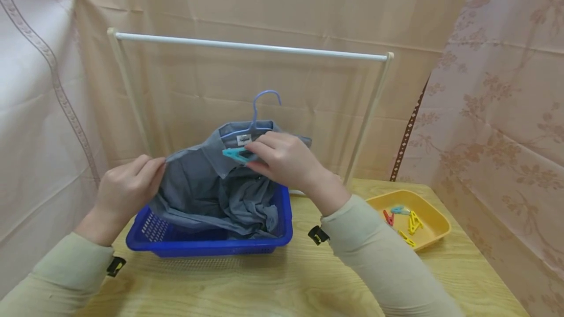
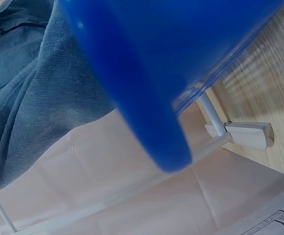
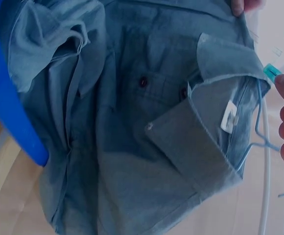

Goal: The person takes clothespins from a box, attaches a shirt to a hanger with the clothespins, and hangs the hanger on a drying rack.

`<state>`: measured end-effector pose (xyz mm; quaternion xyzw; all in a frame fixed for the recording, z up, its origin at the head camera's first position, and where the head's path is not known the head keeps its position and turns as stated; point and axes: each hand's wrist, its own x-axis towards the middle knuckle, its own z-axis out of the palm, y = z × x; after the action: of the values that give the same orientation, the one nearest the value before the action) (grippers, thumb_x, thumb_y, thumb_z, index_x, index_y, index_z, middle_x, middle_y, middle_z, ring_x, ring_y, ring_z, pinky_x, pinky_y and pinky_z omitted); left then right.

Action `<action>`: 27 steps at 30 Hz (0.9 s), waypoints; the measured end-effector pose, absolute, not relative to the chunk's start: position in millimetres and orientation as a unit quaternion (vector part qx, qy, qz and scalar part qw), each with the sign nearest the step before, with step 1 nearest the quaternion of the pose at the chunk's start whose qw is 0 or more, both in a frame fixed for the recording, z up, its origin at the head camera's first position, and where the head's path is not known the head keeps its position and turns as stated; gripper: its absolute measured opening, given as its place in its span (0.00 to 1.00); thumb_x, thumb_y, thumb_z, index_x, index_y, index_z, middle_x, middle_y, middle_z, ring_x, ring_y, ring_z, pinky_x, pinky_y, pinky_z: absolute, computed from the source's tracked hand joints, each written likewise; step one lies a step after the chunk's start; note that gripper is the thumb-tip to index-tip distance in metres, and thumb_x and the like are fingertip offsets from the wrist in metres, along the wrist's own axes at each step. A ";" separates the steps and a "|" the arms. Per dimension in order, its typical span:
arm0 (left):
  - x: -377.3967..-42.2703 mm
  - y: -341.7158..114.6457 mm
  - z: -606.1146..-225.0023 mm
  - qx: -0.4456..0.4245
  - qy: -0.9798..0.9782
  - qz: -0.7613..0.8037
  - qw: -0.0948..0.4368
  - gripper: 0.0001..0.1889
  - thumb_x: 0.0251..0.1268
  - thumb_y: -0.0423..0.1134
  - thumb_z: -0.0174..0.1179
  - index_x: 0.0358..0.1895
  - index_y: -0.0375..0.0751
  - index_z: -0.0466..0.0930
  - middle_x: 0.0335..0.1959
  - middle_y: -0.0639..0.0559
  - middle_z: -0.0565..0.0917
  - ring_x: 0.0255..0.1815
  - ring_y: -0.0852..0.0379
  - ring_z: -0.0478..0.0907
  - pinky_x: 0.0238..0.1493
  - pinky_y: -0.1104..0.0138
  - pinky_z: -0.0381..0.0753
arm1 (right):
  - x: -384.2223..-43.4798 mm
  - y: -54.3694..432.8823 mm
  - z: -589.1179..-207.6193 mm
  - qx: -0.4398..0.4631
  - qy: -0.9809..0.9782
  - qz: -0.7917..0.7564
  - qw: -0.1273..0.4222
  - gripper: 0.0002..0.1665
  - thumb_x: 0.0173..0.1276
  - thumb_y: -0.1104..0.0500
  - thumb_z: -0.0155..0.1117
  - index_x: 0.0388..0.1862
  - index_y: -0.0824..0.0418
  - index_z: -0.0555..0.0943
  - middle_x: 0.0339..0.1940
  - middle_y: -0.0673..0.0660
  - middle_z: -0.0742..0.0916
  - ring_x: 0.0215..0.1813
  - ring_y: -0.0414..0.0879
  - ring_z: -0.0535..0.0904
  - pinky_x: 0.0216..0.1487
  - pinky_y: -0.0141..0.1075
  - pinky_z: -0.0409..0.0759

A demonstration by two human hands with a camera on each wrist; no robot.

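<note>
A grey-blue collared shirt [image 1: 189, 175] lies partly in the blue basket [image 1: 211, 248], its collar raised over the back rim. Inside the collar sits a light-blue hanger [image 1: 254, 111], hook upward. My left hand [image 1: 128, 185] pinches the shirt's left shoulder and draws that cloth out taut. Between thumb and fingers my right hand [image 1: 284, 158] pinches a turquoise clothespin [image 1: 235, 154], held in front of the collar in the head view. In the right wrist view the clothespin [image 3: 272, 72] appears right beside the collar edge, and the white label [image 3: 228, 116] shows inside.
Behind the basket stands a white rack with a horizontal bar [image 1: 251, 45]. A yellow tray [image 1: 434, 229] on the right of the wooden table [image 1: 308, 278] holds several clothespins [image 1: 414, 222] in red, yellow and turquoise. Curtains hang at the back and both sides.
</note>
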<state>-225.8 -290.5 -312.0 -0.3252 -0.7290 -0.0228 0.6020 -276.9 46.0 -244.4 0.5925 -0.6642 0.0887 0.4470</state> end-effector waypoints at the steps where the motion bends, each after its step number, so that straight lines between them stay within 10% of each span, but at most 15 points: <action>1: -225.7 -290.6 -312.2 -0.325 -0.730 -0.022 0.601 0.15 0.78 0.36 0.53 0.38 0.25 0.82 0.24 0.38 0.78 0.12 0.42 0.73 0.08 0.50 0.72 | -276.4 43.8 -244.6 0.593 -0.663 0.087 0.449 0.19 0.61 0.56 0.79 0.45 0.65 0.84 0.35 0.54 0.87 0.36 0.47 0.84 0.45 0.36 0.84; 27: -218.2 -274.0 -302.8 -0.327 -0.743 -0.025 0.584 0.13 0.77 0.34 0.52 0.36 0.26 0.81 0.25 0.40 0.78 0.13 0.44 0.74 0.09 0.51 0.72 | -271.0 16.5 -248.7 0.569 -0.664 0.037 0.483 0.12 0.67 0.57 0.73 0.43 0.63 0.85 0.34 0.53 0.87 0.38 0.45 0.85 0.48 0.34 0.84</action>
<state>-218.2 -274.0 -302.8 -0.3266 -0.7429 -0.0247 0.5838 -271.0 16.5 -248.7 0.5694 -0.6640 0.0367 0.4833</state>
